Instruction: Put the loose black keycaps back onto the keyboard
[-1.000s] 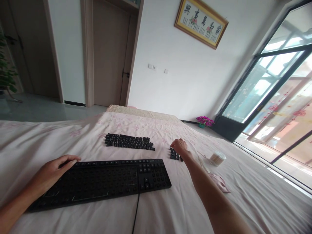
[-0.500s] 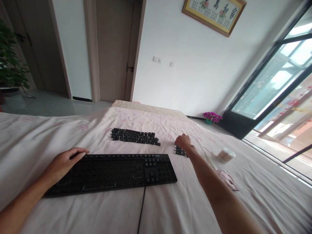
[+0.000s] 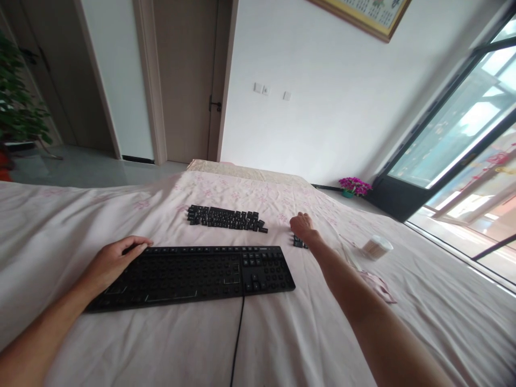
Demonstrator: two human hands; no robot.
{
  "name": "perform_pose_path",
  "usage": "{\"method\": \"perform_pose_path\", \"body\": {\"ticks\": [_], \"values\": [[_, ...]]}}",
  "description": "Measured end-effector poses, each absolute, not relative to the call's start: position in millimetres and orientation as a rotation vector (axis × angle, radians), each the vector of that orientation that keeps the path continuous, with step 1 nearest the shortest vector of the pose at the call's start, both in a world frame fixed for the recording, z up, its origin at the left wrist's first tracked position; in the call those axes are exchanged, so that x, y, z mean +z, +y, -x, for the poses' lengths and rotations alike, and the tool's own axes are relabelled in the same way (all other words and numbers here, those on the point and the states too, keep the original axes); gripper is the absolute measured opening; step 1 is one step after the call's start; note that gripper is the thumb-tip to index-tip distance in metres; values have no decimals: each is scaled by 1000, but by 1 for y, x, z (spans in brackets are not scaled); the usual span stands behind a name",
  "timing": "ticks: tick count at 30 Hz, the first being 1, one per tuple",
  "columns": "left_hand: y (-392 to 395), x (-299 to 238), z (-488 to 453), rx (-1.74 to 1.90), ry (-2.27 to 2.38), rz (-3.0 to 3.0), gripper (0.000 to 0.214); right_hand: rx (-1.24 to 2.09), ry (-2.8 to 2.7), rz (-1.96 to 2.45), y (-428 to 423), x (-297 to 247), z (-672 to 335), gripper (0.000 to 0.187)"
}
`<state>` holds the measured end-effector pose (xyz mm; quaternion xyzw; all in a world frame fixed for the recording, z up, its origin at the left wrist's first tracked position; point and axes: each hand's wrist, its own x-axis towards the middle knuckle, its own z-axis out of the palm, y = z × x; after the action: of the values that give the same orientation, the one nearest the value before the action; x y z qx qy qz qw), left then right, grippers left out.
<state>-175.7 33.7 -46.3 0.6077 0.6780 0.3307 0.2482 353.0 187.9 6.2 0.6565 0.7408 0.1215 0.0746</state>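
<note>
Pale pink floral bedding (image 3: 181,344) lies in soft wrinkles beneath both arms. On it, the left hand (image 3: 116,257) has its thumb and forefinger together at the far edge of a black computer keyboard (image 3: 189,274), touching it; whether they pinch or only rest there, I cannot tell. The right hand (image 3: 303,224) bends its fingers down over a small cluster of black keycaps (image 3: 299,242), partly covering it; whether a cap is gripped is hidden.

The keyboard lies flat, its main block and number pad stripped to dark bare sockets, while the top row and arrow keys wear their caps. Its thin black cable (image 3: 237,344) runs from the near edge toward the viewer. Beyond the keyboard, between the hands, a larger group of black keycaps (image 3: 226,218) sits in uneven rows.

To the right of the right forearm are a clear round tub (image 3: 378,248) with pale contents and a crumpled pink cloth (image 3: 378,286). Farther out, a white wall (image 3: 314,129) carries a gold-framed picture (image 3: 373,13), with magenta flowers (image 3: 355,186) at its foot, a brown door (image 3: 185,80) to the left and a dark-framed glass door (image 3: 431,156) to the right.
</note>
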Motion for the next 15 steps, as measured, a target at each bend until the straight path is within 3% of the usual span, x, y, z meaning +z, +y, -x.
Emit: {"method": "perform_pose_path", "body": {"ticks": [4,9,15], "values": [[34,-45,175,887,1863,-1665,44,386,2270,-2015,176,14,-348,16],[34,-45,173,882,1855,-1643,47,400,2457,-2090,140,21,-337,24],[35,-47,175,876,1862,-1638,43,110,3106,-2033,75,10,-312,20]]}}
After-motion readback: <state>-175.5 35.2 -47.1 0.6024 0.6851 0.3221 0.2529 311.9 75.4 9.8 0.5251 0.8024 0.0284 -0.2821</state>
